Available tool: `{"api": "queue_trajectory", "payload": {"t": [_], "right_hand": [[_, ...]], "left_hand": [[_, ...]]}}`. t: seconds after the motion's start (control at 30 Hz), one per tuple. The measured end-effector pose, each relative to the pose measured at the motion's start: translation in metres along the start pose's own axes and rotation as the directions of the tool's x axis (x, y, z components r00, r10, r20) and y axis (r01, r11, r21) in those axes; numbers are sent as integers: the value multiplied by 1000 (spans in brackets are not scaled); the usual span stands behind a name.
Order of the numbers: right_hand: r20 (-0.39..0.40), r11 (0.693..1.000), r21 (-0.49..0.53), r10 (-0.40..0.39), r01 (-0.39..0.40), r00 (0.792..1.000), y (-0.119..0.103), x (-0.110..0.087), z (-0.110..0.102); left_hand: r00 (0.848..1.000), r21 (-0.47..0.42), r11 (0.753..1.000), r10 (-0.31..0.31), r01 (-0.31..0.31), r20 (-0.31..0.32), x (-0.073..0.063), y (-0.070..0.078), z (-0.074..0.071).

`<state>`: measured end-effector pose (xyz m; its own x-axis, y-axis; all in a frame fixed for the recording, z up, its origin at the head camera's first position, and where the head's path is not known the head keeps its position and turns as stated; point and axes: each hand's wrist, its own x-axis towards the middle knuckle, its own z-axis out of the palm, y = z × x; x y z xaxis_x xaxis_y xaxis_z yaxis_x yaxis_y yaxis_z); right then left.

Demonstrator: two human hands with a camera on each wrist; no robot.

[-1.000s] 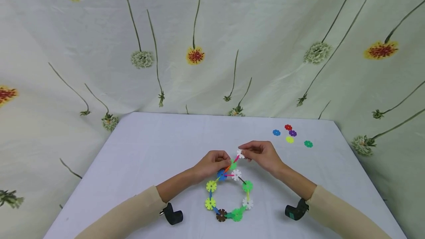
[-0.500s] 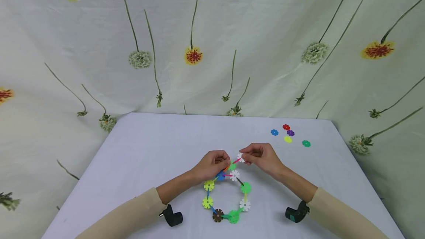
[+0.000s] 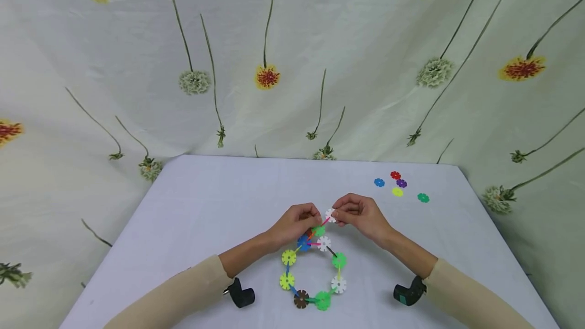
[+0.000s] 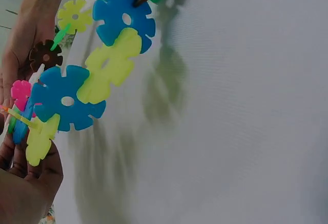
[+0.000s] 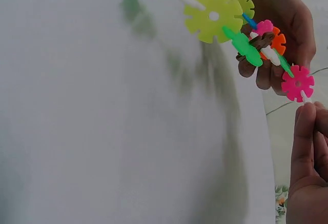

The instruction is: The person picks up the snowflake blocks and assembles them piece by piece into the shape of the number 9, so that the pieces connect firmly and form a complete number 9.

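Note:
My left hand pinches the upper part of a ring of notched plastic snowflake discs, near a green disc and an orange disc. The ring slants down toward me through blue, yellow, brown, green and white pieces slotted edge to edge. From its top a pink disc sticks out, joined to a white disc. Thumb and fingertips of my right hand pinch that white disc. In the right wrist view, fingers cover most of it.
Several loose discs lie at the back right of the white table: red, blue, purple, yellow and green. A flower-printed cloth hangs behind the table.
Both hands keep their pinch and have shifted only slightly. The right hand dipped a little, then rose again. The ring hangs almost as before, and the loose discs stay in place.

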<state>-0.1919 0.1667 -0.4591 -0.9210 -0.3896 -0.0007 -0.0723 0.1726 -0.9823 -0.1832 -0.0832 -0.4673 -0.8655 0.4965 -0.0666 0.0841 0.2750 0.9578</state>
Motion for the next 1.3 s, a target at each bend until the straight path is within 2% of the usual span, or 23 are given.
{"api": "queue_trajectory", "payload": {"t": [0.33, 0.57, 0.77, 0.9, 1.07, 1.2, 1.3], "right_hand": [[7, 997, 62, -47, 46, 999, 5, 1, 0], [22, 998, 58, -30, 29, 999, 3, 1, 0], [-4, 1000, -12, 28, -28, 1000, 12, 7, -20], [-66, 994, -84, 70, -76, 995, 23, 15, -43], [-197, 969, -213, 83, -125, 977, 32, 22, -71], [-309, 917, -361, 53, -168, 950, 40, 28, -90], [-401, 869, -444, 26, -219, 916, 47, 34, -99]], "left_hand": [[999, 12, 999, 51, -51, -7, 16, 4, 4], [999, 22, 999, 41, -41, 4, 16, 3, 3], [1000, 38, 999, 1, -1, -17, 14, 2, 0], [999, 27, 999, -29, 30, -26, 11, 1, -3], [999, 20, 999, -31, 31, -26, 8, -1, -6], [999, 16, 999, -34, 35, -30, 6, -2, -7], [999, 6, 999, -32, 32, -28, 5, -3, -8]]}}
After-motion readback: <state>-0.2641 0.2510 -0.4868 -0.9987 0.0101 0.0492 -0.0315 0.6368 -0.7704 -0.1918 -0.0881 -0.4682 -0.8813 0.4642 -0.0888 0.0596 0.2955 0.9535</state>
